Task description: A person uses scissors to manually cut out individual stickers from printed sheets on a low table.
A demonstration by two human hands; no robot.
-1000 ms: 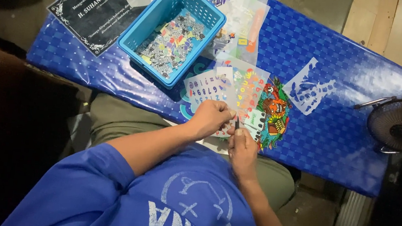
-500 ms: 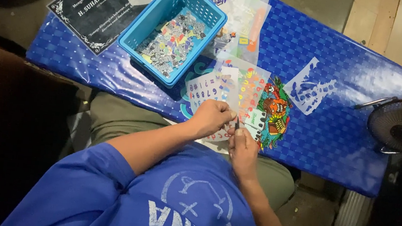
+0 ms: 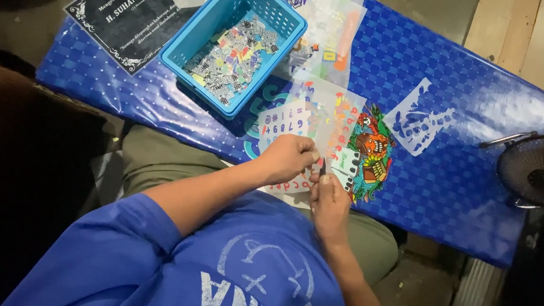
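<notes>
Both hands pinch the sticker sheet (image 3: 302, 119) at the counter (image 3: 455, 184) edge: left hand (image 3: 290, 160) fisted on it, right hand (image 3: 328, 202) beneath. A hasty tug could tear a sticker.

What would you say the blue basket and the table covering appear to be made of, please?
The blue basket looks like moulded plastic with a matt finish: its walls are a regular open lattice. The table covering seems to be glossy plastic sheet or oilcloth: a printed blue check with light glinting off it.
</notes>
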